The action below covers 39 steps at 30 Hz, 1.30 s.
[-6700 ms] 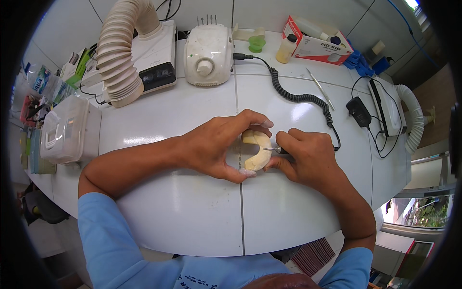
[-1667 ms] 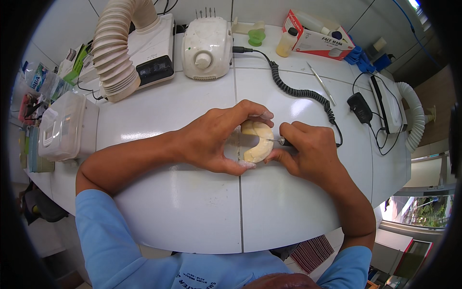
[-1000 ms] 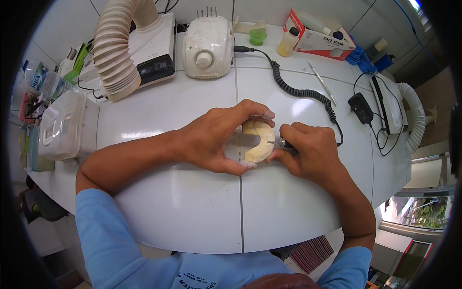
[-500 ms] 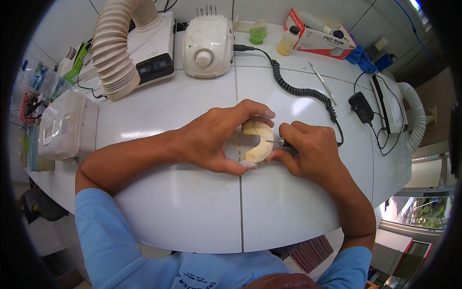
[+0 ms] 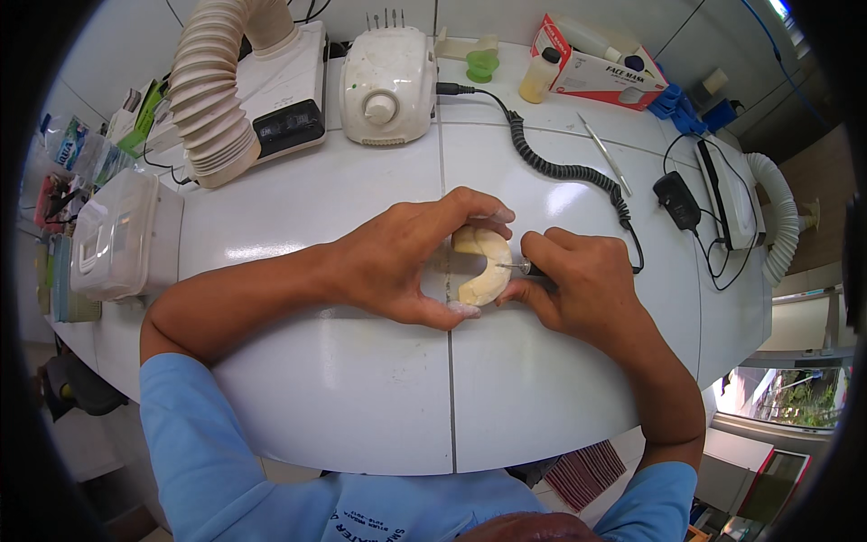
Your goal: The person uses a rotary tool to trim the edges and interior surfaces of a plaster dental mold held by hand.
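Both of your hands sit as they did a moment ago: your left hand (image 5: pixel 397 262) clamps the cream horseshoe-shaped cast (image 5: pixel 483 265) between thumb and fingertips, and just right of that grip your right hand (image 5: pixel 578 285) pinches the handpiece (image 5: pixel 526 268) (its thin bit touching the cast's outer curve).

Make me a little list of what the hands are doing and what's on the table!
Left hand: grips a curved cream plaster piece
Right hand: holds a small drill tool, tip against the piece
Cord: black coiled cord runs to a white box machine
Behind: ribbed hose, yellow bottle
Left side: clear plastic box
Table: white
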Motion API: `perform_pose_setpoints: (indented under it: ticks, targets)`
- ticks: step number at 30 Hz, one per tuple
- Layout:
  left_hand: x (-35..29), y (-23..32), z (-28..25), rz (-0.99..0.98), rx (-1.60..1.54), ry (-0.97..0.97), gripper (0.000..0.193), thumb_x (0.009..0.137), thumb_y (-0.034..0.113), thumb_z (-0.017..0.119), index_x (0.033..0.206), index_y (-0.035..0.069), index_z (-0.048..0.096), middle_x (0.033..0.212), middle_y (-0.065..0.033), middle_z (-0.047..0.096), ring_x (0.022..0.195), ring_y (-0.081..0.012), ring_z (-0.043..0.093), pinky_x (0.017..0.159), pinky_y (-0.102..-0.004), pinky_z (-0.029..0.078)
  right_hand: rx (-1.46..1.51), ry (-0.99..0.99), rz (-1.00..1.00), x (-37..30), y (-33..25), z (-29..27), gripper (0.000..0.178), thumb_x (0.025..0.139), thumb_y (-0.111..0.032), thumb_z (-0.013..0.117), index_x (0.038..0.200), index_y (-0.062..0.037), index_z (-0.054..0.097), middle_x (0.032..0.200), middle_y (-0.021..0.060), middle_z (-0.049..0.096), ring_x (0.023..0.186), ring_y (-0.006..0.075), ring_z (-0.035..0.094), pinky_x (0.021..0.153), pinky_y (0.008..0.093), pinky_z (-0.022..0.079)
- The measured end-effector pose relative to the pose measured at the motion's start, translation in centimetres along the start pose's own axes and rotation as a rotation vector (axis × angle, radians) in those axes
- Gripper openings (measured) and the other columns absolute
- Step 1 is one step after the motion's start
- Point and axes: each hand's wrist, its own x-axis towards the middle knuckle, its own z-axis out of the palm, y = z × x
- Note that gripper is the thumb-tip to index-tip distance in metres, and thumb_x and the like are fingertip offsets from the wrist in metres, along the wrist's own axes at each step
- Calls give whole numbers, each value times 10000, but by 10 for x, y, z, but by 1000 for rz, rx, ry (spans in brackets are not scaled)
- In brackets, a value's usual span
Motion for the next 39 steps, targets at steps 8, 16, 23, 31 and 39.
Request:
perform_pose_setpoints:
  ticks: [8,16,23,31,39]
  targets:
    - [0,0,0,9,4,-2,928,812,184,986,1559,45,454,1485,-205,674,1372,-376,716,1233,-493,562,-3,5,19,0,-2,-1,480,896,-538,901,1048,-108,754,763,45,675,599,264,680,532,418,486]
    - [0,-1,0,2,6,-7,931,812,184,987,1561,44,452,1481,-204,667,1383,-379,707,1234,-498,563,-3,19,17,1,-2,-1,478,894,-540,903,1012,-106,741,743,39,671,582,265,675,526,423,481]
    - [0,0,0,7,0,-4,924,816,183,985,1559,47,453,1482,-202,669,1384,-374,706,1228,-496,566,-5,8,-26,1,0,0,461,901,-538,895,998,-113,745,729,37,665,576,266,671,522,426,477]
    - [0,0,-1,-12,-7,-6,914,818,180,981,1554,53,453,1487,-196,670,1387,-364,705,1228,-492,567,-13,7,-28,1,1,1,460,906,-540,893,995,-113,746,730,36,664,580,260,672,526,421,482]
    - [0,1,-1,-32,-11,-5,921,814,168,984,1556,48,451,1490,-193,667,1394,-360,701,1237,-491,562,-19,13,3,1,-1,0,473,899,-533,899,1015,-102,744,753,48,677,594,269,681,535,421,496]
